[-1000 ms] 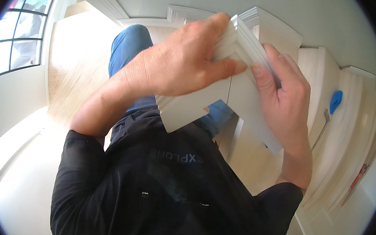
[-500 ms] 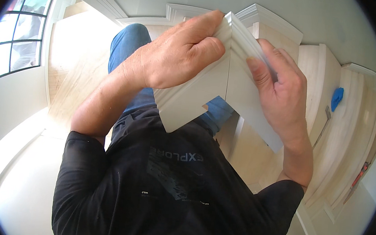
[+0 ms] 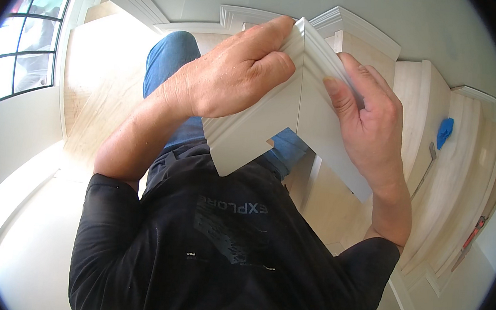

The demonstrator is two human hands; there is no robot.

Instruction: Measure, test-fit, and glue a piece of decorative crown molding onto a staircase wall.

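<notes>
- Held up beyond a black shirt (image 3: pixel 223 235): two white moulding pieces (image 3: pixel 305 110), meeting at a seam (image 3: pixel 302 80) in a peaked corner, peak pointing far from the body.
- Clamped in the left hand (image 3: pixel 234 77): the left piece (image 3: pixel 243 137), with a bent thumb over its face.
- Clamped in the right hand (image 3: pixel 375 116): the right piece (image 3: pixel 324 123), with the thumb on its flat face and fingers along the outer edge.
- Hands apart from each other — one on either side of the seam.
- Just changed: left thumb drawn back from the seam after lying across it a second ago; over the last half second, hardly any shift.
- Meaning, as a judgement: joint line now exposed and easier to check by eye — apparently a close fit, but too fine to tell for certain.
- Edges to mind: a small step cut in the left piece's near edge; a pointed near corner just by the shirt, contact impossible to tell; the right piece's near end beside the right wrist.
- Far side: white wall trim (image 3: pixel 368 32) behind the peak, actual gap unclear.
- Right: wooden steps (image 3: pixel 412 92), with a blue bundle (image 3: pixel 445 134) and a red-handled tool (image 3: pixel 474 231).
- Left: pale wooden floor (image 3: pixel 102 101) beyond a jeans-clad leg (image 3: pixel 171 59), probably the roomier side for moving.
</notes>
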